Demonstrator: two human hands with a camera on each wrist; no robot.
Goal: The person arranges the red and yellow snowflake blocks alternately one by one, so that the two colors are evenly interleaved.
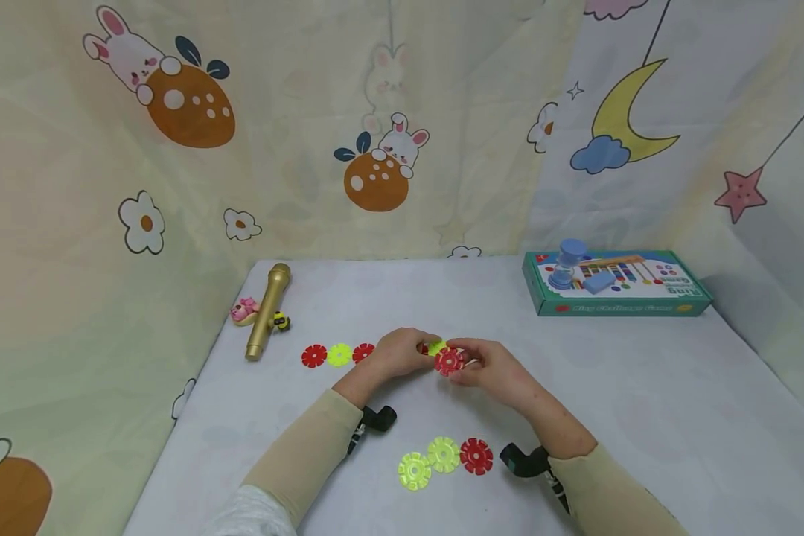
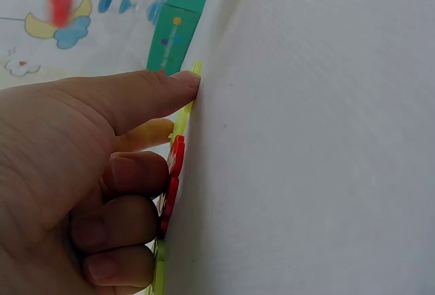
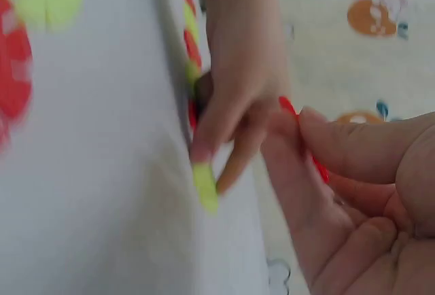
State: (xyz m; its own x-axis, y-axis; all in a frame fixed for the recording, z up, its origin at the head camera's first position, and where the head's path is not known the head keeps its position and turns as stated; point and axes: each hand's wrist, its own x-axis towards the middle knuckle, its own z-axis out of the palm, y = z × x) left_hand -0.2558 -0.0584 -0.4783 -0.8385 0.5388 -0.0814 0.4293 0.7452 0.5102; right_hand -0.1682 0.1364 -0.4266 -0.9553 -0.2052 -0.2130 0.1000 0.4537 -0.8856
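Right hand (image 1: 492, 366) pinches a red disc (image 1: 449, 362) upright, just above the counter (image 1: 643, 417). Left hand (image 1: 402, 351) presses fingertips on a yellow-green disc (image 1: 436, 347) at the end of a flat row of discs (image 1: 338, 355). Chain looks partly built: three spare discs (image 1: 444, 458) lie unused near the wrists. Gold toy microphone (image 1: 266, 311) left, green box (image 1: 613, 283) far right.

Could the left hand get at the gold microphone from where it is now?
Probably yes. The gold microphone lies in the open on the table's left side, with only a row of flat discs between it and the left hand. But that hand is pressing a yellow-green disc and would have to leave it.
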